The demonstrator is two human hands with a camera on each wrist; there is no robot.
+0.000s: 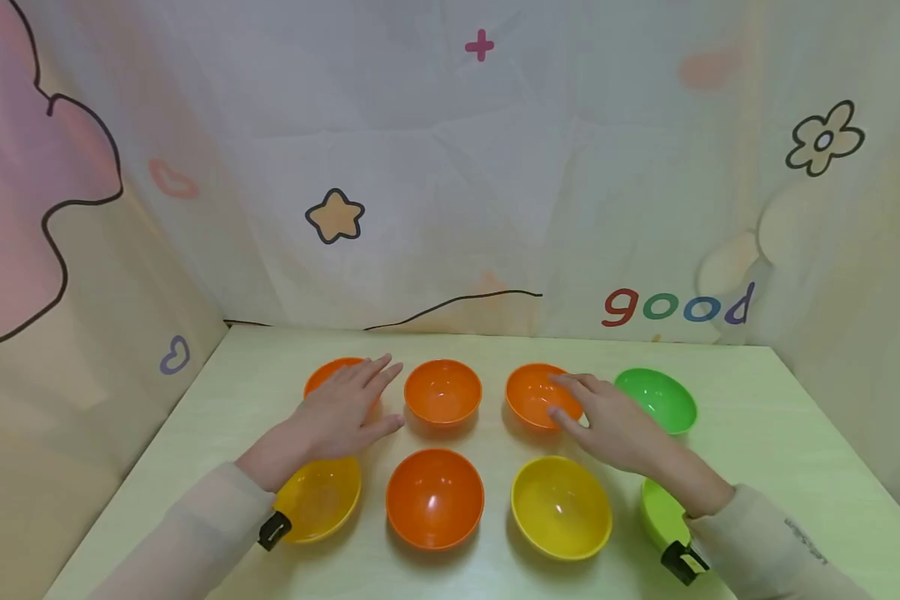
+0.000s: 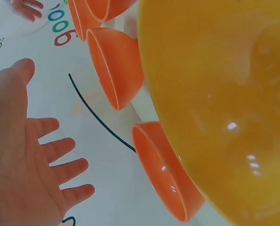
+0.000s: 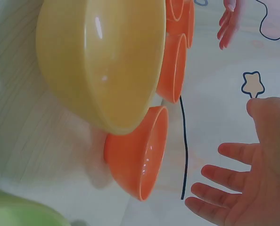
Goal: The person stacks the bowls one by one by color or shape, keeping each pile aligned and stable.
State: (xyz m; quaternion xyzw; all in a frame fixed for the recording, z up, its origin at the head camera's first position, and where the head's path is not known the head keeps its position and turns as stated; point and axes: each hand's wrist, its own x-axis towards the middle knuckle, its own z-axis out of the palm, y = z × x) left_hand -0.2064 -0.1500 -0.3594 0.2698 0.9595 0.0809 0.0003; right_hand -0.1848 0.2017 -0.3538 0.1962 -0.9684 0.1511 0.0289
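Observation:
My left hand (image 1: 348,408), fingers spread and straight, is held over the back-left orange bowl (image 1: 330,371), hiding much of it. Below that wrist lies a deep-yellow bowl (image 1: 322,500), large in the left wrist view. My right hand (image 1: 607,417) hovers with extended fingers overlapping the rim of another orange bowl (image 1: 532,396). Both palms hold nothing, as the wrist views show. Between the hands stands a third back-row orange bowl (image 1: 442,392). A green bowl (image 1: 656,400) is behind the right hand, and a lime bowl (image 1: 662,512) is partly covered by that forearm.
Nearer the front, a darker orange bowl (image 1: 435,500) and a yellow bowl (image 1: 561,508) stand side by side. All the bowls rest upright in two rows on a pale wooden table (image 1: 765,467). A printed cloth (image 1: 435,208) hangs behind and at both sides.

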